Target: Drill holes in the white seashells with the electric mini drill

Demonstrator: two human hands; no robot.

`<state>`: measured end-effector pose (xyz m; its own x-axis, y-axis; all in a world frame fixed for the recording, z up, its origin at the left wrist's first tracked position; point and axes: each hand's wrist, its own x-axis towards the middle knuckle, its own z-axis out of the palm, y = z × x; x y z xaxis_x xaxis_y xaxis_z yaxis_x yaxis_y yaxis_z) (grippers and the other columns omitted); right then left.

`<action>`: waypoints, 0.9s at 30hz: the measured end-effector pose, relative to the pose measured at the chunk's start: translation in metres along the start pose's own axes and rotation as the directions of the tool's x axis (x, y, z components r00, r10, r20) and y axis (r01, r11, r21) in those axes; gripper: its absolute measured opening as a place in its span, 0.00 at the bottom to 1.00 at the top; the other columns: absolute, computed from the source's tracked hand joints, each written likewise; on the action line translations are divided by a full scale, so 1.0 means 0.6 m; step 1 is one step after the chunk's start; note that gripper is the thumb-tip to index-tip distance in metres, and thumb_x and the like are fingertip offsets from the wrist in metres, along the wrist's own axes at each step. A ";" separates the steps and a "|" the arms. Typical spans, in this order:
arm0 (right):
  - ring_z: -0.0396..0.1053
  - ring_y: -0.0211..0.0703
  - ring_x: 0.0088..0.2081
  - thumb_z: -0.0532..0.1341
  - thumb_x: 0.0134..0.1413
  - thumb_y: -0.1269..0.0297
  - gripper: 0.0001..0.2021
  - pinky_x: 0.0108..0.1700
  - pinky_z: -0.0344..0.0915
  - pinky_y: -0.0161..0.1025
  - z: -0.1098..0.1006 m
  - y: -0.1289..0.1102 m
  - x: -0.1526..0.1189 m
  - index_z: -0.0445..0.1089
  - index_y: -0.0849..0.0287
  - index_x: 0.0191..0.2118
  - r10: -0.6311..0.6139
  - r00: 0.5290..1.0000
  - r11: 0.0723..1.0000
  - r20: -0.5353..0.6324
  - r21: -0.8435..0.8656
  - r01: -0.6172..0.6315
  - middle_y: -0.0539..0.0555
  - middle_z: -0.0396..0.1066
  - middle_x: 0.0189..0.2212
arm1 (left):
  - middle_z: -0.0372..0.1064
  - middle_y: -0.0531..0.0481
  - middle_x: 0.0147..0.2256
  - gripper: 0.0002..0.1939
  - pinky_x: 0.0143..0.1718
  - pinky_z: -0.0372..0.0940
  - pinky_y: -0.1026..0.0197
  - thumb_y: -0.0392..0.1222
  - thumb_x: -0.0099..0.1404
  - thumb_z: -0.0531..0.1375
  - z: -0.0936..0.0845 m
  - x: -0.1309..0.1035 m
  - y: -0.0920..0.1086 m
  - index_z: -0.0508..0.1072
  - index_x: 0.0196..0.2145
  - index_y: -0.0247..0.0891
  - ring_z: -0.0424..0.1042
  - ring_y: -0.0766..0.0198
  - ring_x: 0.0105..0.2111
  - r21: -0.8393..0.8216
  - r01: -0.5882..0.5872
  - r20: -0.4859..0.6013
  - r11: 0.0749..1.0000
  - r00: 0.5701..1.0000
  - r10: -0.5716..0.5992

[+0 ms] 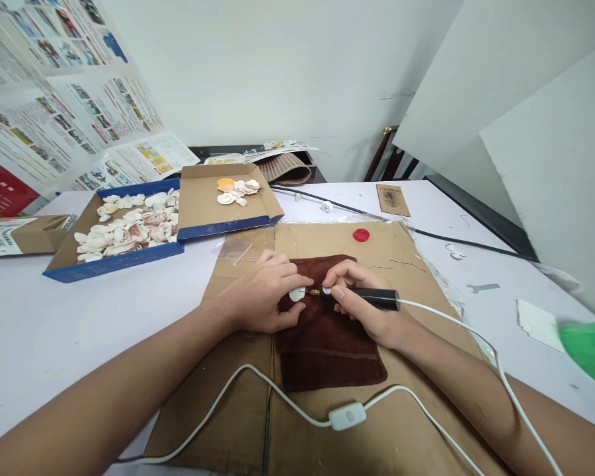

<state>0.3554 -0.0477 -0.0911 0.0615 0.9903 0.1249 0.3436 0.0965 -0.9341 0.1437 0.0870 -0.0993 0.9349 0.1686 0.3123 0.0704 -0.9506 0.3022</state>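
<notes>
Left hand (272, 294) at brown cloth (327, 360)'s left edge, fingers slightly parted, pinching white shell (296, 295) on cloth, probably against slipping; right hand (369, 318) over cloth, fingers wrapped round black rotary tool (379, 299), likely for control.

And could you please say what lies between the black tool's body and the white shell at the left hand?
In the head view, a brass-coloured collar and a thin bit lie between the black tool and the white shell.

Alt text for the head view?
A person's right hand holds a black corded tool, its bit at a white shell touched by the left hand over dark brown cloth. Left, a blue-sided box holds shells.
</notes>
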 end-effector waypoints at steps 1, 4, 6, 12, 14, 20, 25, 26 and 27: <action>0.63 0.39 0.26 0.63 0.67 0.43 0.19 0.29 0.60 0.39 0.000 0.001 0.000 0.72 0.55 0.40 0.001 1.000 1.000 -0.001 -0.002 -0.001 0.46 0.62 0.25 | 0.76 0.47 0.36 0.16 0.47 0.59 0.48 0.42 0.69 0.60 0.000 0.000 0.000 0.80 0.51 0.36 0.71 0.55 0.38 -0.007 -0.005 -0.004 1.000 1.000 0.005; 0.63 0.40 0.26 0.63 0.67 0.42 0.19 0.29 0.60 0.39 -0.001 0.002 -0.001 0.72 0.55 0.40 0.001 1.000 1.000 0.002 -0.007 -0.001 0.47 0.63 0.25 | 0.76 0.47 0.36 0.15 0.47 0.59 0.49 0.42 0.70 0.60 -0.002 0.000 0.001 0.80 0.50 0.37 0.71 0.55 0.38 -0.022 -0.016 -0.010 1.000 1.000 0.016; 0.63 0.40 0.27 0.63 0.67 0.42 0.19 0.29 0.59 0.39 -0.001 0.003 0.000 0.72 0.55 0.40 0.003 1.000 1.000 0.006 -0.009 -0.003 0.47 0.63 0.25 | 0.76 0.46 0.36 0.15 0.46 0.59 0.49 0.42 0.70 0.60 -0.002 0.000 0.001 0.80 0.50 0.37 0.71 0.55 0.39 -0.029 -0.021 -0.012 0.999 1.000 0.020; 0.63 0.39 0.26 0.63 0.67 0.45 0.17 0.29 0.59 0.39 0.001 0.005 0.000 0.72 0.55 0.40 -0.007 1.000 1.000 0.003 -0.008 0.007 0.46 0.62 0.25 | 0.76 0.47 0.36 0.15 0.47 0.59 0.49 0.44 0.69 0.60 -0.004 0.000 -0.001 0.79 0.49 0.38 0.71 0.54 0.39 -0.093 0.033 0.021 0.995 0.999 -0.031; 0.63 0.39 0.26 0.63 0.67 0.46 0.16 0.29 0.58 0.39 0.001 0.005 -0.002 0.72 0.55 0.40 -0.005 1.000 1.000 0.006 -0.011 0.005 0.46 0.62 0.25 | 0.76 0.49 0.34 0.15 0.49 0.58 0.48 0.45 0.68 0.61 -0.006 0.002 -0.001 0.78 0.50 0.40 0.72 0.55 0.39 -0.130 0.086 0.057 0.988 0.995 -0.079; 0.63 0.39 0.26 0.62 0.66 0.48 0.15 0.30 0.59 0.40 0.001 0.004 0.000 0.72 0.55 0.40 -0.001 1.000 0.999 0.015 -0.034 0.001 0.46 0.62 0.25 | 0.74 0.53 0.30 0.19 0.51 0.56 0.47 0.46 0.67 0.62 -0.011 0.006 0.000 0.77 0.55 0.43 0.72 0.55 0.37 -0.187 0.183 0.114 0.965 0.980 -0.163; 0.64 0.40 0.27 0.62 0.66 0.49 0.14 0.31 0.61 0.40 0.003 -0.002 0.002 0.71 0.55 0.40 0.009 1.000 0.999 0.015 -0.039 -0.009 0.47 0.64 0.27 | 0.75 0.53 0.31 0.26 0.52 0.57 0.47 0.47 0.66 0.63 -0.010 0.004 -0.002 0.74 0.61 0.41 0.73 0.54 0.37 -0.219 0.227 0.128 0.949 0.971 -0.203; 0.64 0.40 0.27 0.62 0.65 0.49 0.14 0.31 0.61 0.40 0.003 -0.003 0.001 0.71 0.55 0.40 0.007 1.000 0.999 0.014 -0.038 -0.006 0.48 0.65 0.27 | 0.75 0.53 0.30 0.27 0.52 0.57 0.47 0.47 0.66 0.63 -0.010 0.004 -0.002 0.73 0.62 0.41 0.73 0.54 0.37 -0.223 0.232 0.131 0.947 0.970 -0.207; 0.65 0.40 0.27 0.62 0.65 0.49 0.14 0.31 0.61 0.40 0.003 -0.004 0.001 0.71 0.55 0.40 0.002 1.000 0.999 0.016 -0.034 -0.002 0.48 0.65 0.27 | 0.74 0.53 0.30 0.27 0.52 0.57 0.47 0.47 0.66 0.63 -0.010 0.005 -0.002 0.73 0.62 0.41 0.73 0.54 0.37 -0.226 0.234 0.134 0.946 0.969 -0.208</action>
<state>0.3529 -0.0471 -0.0891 0.0477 0.9919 0.1175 0.3753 0.0912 -0.9224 0.1441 0.0902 -0.0937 0.9379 0.3258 0.1191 0.2066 -0.8004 0.5627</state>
